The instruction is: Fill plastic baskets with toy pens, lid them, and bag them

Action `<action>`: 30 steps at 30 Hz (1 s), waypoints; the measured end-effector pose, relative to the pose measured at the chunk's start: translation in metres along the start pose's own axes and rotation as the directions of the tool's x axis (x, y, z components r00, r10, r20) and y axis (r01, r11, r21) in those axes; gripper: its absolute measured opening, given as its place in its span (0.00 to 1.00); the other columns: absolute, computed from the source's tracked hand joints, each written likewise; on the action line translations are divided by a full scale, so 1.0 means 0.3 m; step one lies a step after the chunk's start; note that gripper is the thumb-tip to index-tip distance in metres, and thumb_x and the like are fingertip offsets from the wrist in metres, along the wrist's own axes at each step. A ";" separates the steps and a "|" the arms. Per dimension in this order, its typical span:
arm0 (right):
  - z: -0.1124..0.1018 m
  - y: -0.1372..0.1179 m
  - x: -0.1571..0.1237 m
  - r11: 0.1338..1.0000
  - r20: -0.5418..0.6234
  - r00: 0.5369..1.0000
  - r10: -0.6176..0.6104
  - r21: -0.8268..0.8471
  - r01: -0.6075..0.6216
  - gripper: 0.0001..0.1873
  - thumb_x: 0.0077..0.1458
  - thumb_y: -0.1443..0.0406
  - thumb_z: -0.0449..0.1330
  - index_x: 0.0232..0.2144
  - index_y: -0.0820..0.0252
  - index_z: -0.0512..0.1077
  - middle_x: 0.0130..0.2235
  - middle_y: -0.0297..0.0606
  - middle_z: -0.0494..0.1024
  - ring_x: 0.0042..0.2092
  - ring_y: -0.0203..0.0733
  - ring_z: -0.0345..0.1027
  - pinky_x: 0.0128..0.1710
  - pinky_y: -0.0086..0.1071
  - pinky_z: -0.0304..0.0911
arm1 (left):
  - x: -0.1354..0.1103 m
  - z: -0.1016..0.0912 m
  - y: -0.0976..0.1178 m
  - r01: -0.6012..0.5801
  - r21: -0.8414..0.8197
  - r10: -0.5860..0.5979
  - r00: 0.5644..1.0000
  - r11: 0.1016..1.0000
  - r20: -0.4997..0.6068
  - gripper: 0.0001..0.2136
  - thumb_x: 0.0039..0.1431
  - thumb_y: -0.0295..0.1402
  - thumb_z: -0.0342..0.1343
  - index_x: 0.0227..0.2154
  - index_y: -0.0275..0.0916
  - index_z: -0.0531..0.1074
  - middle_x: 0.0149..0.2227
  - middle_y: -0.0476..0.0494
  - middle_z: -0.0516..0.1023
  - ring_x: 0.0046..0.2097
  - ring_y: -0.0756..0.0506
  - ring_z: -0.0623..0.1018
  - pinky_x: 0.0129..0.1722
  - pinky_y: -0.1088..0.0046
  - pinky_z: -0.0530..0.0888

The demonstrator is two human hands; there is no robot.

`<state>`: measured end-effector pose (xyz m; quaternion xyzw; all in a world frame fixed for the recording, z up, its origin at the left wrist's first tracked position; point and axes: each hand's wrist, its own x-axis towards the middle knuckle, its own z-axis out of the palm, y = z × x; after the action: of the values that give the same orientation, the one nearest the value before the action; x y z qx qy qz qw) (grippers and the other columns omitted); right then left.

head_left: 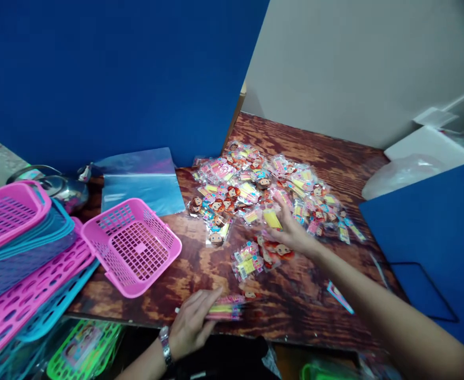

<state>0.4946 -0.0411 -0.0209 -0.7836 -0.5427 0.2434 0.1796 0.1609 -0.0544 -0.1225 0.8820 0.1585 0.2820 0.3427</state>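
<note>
My left hand (194,322), wearing a metal watch, is closed around a small stack of plastic packets (226,310) near the table's front edge. The stack is blurred, with yellow and pink showing. My right hand (293,232) reaches over the near side of a heap of clear packets (251,179), its thumb and fingers apart around a packet with a yellow piece (271,218). Those packets carry printed cartoon doll faces with pink, yellow and blue pieces. Between my hands lies a smaller group of packets (248,261). A pink basket (171,248) stands left of the heap.
Stacked pink and blue plastic baskets (18,264) fill the left side. Behind the pink basket lies a clear plastic bag (143,182), near a metal kettle (64,190). Blue panels (109,74) border the wooden table (311,301). Green baskets (84,351) sit below its edge.
</note>
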 end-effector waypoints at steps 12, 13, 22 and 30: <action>0.213 0.019 -0.174 0.664 0.504 0.791 -0.347 -0.463 0.587 0.22 0.57 0.69 0.48 0.54 0.57 0.62 0.49 0.48 0.70 0.45 0.47 0.64 0.44 0.40 0.59 | -0.014 0.014 0.006 0.003 0.038 -0.004 1.000 0.999 0.018 0.29 0.59 0.26 0.48 0.62 0.37 0.46 0.51 0.38 0.71 0.50 0.44 0.72 0.50 0.66 0.71; 0.221 0.024 -0.174 0.658 0.475 0.806 -0.354 -0.486 0.575 0.22 0.57 0.69 0.48 0.55 0.59 0.61 0.46 0.48 0.71 0.45 0.48 0.64 0.45 0.42 0.58 | -0.014 0.013 0.007 -0.002 0.041 0.002 1.000 0.999 0.016 0.29 0.59 0.27 0.48 0.62 0.37 0.46 0.51 0.37 0.71 0.51 0.44 0.72 0.50 0.66 0.71; 0.173 0.047 -0.157 0.689 0.442 0.850 -0.287 -0.521 0.504 0.16 0.51 0.63 0.56 0.43 0.63 0.68 0.56 0.53 0.63 0.53 0.53 0.57 0.52 0.47 0.50 | -0.005 0.013 0.008 -0.012 0.027 0.011 0.999 1.000 0.031 0.29 0.59 0.27 0.48 0.62 0.36 0.46 0.50 0.36 0.71 0.50 0.44 0.72 0.49 0.66 0.72; 0.090 0.031 0.006 0.705 0.431 0.865 -0.258 -0.528 0.473 0.22 0.49 0.64 0.56 0.48 0.61 0.65 0.46 0.47 0.73 0.48 0.50 0.63 0.50 0.43 0.53 | 0.005 0.023 0.002 0.010 0.022 -0.010 1.000 1.000 0.021 0.30 0.59 0.25 0.48 0.62 0.37 0.45 0.48 0.36 0.72 0.48 0.43 0.73 0.47 0.66 0.73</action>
<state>0.4867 -0.0422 -0.0483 -0.6215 -0.7598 0.1366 -0.1333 0.1663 -0.0577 -0.1255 0.8878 0.1624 0.2692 0.3362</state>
